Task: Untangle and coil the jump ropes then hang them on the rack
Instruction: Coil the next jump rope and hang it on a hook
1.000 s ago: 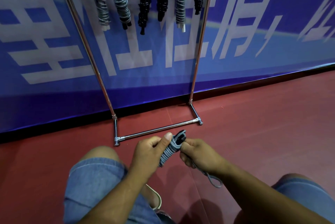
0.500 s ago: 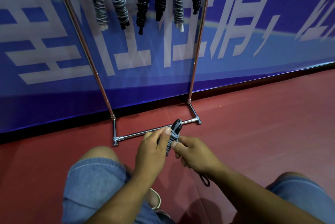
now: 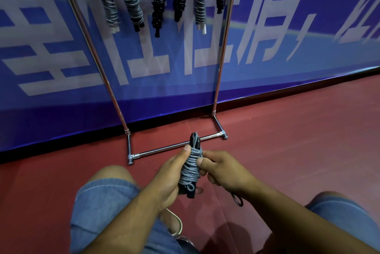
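Grey cord wound round black handles, the jump rope (image 3: 191,168) sits at centre, gripped by the left hand (image 3: 167,174) while the right hand (image 3: 223,169) pinches its turns; coiling looks nearly finished, so next comes securing the end and lifting it to the rack (image 3: 223,48) at 12 o'clock.

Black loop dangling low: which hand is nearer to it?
Right. The loop hangs just under the right hand; the left hand is beyond the rope bundle, farther off.
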`<state>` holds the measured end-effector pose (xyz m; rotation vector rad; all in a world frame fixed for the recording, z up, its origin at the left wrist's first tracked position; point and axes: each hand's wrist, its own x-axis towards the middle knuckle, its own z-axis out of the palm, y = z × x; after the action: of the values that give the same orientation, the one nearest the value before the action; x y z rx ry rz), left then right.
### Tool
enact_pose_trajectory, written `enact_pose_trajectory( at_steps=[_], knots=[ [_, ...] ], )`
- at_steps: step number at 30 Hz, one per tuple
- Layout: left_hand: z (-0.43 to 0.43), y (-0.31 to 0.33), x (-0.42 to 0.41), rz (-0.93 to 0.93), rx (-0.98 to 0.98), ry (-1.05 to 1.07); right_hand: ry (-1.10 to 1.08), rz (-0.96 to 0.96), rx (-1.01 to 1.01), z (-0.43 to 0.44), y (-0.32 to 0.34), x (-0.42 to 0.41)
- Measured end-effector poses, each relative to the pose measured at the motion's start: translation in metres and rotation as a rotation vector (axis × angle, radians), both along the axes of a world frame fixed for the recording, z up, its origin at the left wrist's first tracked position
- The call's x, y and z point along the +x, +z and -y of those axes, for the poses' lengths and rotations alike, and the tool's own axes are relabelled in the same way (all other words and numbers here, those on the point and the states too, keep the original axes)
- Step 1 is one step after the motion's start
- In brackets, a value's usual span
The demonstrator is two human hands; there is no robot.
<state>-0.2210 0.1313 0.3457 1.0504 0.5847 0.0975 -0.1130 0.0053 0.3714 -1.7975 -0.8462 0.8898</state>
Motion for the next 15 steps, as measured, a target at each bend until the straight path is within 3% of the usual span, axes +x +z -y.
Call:
enact_pose_trajectory(
  at_steps=[5, 9, 15],
  knots=[
    [0.002, -0.006, 0.002, 0.178, 0.141, 0.108, -0.04, -0.051, 0.017, 0.001, 0.004, -0.002],
    [0.001, -0.008, 0.008, 0.199, 0.135, 0.196, -0.153, 0.109, -0.012, 0.001, -0.001, -0.001],
    [-0.003, -0.015, 0.012, 0.16, 0.348, 0.292, -0.251, 0.299, -0.05, 0.0, 0.0, -0.004]
  ],
)
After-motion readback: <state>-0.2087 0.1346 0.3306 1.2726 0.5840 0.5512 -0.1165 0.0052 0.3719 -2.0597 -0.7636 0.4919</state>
